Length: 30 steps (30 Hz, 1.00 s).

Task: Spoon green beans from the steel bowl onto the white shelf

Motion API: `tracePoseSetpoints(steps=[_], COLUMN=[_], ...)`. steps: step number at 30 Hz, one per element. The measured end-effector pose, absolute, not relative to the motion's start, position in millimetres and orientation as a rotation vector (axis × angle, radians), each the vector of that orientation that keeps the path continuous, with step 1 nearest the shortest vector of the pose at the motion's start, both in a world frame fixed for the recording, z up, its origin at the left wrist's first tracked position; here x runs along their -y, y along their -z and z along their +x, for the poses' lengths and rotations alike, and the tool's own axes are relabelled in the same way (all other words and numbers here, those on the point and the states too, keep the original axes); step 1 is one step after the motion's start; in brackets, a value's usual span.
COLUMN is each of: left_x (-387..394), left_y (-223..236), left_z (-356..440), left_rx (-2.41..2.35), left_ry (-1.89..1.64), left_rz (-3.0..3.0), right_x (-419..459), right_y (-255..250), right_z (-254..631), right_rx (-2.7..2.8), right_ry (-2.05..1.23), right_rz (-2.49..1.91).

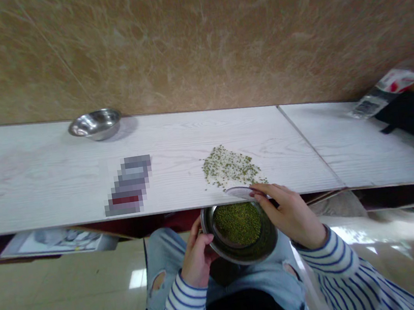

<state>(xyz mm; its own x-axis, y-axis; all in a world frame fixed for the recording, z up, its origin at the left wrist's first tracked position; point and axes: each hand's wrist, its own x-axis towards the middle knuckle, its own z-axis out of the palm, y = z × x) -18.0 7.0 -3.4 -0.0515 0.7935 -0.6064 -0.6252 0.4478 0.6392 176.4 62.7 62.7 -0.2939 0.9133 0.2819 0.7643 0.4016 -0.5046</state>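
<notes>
One white desk [166,140] spans the room against a brown marbled wall. Two metal bowls: my left hand [200,253] grips the near one [245,260], green beans inside; one sits far left [96,127]. My right hand [292,215] pinches one disc [240,192] beside one scattered bean pile [229,166].

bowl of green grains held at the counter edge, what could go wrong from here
The bowl could tip, as only the left hand seems to grip it. Loose grains near the counter edge might miss it and fall. The thin disc could slip from the right hand's fingers.
</notes>
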Motion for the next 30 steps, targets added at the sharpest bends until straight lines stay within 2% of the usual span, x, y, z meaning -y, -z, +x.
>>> tracePoseSetpoints(steps=[30], left_x=[-7], left_y=[10], left_z=[-23], left_rx=[-1.096], left_ry=[-1.174], left_rz=[0.197], right_x=[-65], right_y=[-57], right_z=[173], right_rx=[2.066], right_ry=[-0.304], right_rz=[-1.49])
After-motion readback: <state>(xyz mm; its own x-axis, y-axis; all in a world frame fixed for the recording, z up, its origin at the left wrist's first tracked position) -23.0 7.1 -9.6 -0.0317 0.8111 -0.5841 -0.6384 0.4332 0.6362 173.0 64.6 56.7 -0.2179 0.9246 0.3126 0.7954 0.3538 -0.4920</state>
